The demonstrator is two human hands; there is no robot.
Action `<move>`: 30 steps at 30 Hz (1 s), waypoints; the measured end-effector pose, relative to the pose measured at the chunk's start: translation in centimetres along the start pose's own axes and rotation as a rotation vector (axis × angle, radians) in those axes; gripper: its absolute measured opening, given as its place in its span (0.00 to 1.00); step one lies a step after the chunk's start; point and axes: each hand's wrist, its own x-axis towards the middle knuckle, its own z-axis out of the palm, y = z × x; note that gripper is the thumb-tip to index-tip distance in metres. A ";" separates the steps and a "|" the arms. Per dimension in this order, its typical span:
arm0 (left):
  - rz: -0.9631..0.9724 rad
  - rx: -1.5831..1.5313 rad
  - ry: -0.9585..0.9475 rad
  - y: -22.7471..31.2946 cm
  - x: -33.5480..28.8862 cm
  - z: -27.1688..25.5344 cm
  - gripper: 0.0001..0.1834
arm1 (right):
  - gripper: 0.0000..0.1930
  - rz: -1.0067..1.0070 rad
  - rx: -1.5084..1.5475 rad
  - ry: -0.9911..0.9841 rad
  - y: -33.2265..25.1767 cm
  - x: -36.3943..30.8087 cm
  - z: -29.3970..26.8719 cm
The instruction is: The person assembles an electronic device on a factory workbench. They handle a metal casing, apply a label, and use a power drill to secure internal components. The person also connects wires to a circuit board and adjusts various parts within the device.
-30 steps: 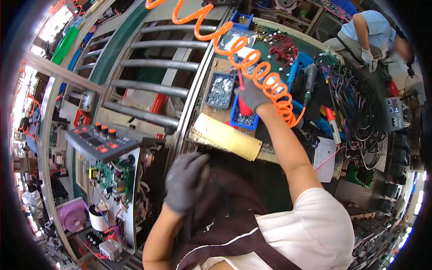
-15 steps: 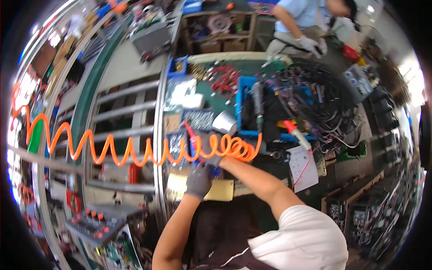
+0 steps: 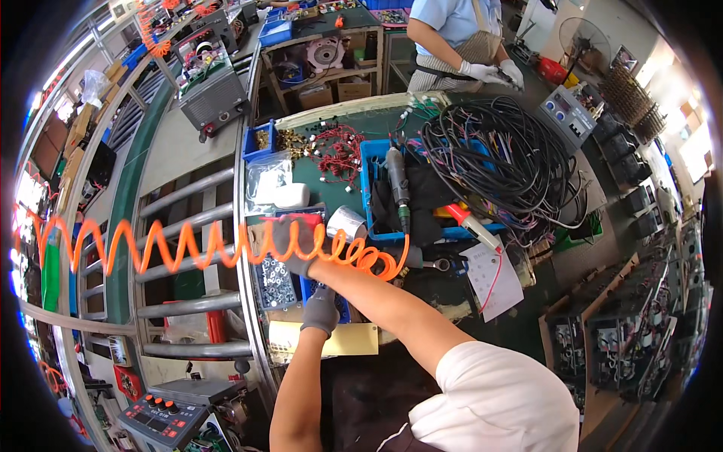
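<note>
My left hand (image 3: 321, 310), in a grey glove, is at a blue bin (image 3: 343, 310) of small parts. Its fingers look curled; whatever they hold is hidden. Farther forward, my right hand (image 3: 289, 242), also gloved, reaches over the small-parts trays behind an orange coiled hose (image 3: 190, 245). The hose and blur hide its fingers. Beside that hand shows something red (image 3: 307, 220), too covered to name. A tray of shiny metal washers or nuts (image 3: 276, 285) lies left of my hands. Under my left wrist lies a yellowish sheet (image 3: 354, 340).
A power screwdriver (image 3: 397, 179) rests in a blue crate (image 3: 369, 162). Black cables (image 3: 512, 162) heap to its right. A roller conveyor (image 3: 192, 309) runs along the left. A ratchet wrench (image 3: 437, 265) and white paper (image 3: 493, 282) lie rightward. A co-worker in blue (image 3: 444, 30) stands at the back.
The view has shifted, so the bench sits farther left and looks sharper. My right hand has moved forward and left over the trays; the red tool beside it is now mostly hidden.
</note>
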 end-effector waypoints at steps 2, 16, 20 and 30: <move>-0.018 -0.035 -0.003 -1.4 0.3 1.7 0.15 | 0.11 -0.080 0.012 -0.070 -1.3 -1.5 0.9; 0.062 -0.052 0.304 -2.1 -1.4 3.3 0.15 | 0.16 -0.178 -0.158 -0.587 -4.2 -4.3 0.9; -0.002 -0.161 0.448 -1.9 -1.6 2.9 0.15 | 0.17 -0.200 -0.184 -0.662 -4.6 -4.0 1.0; -0.483 -1.584 0.266 -0.3 -2.8 -0.7 0.04 | 0.21 -0.299 -0.339 -1.038 -5.9 0.5 1.0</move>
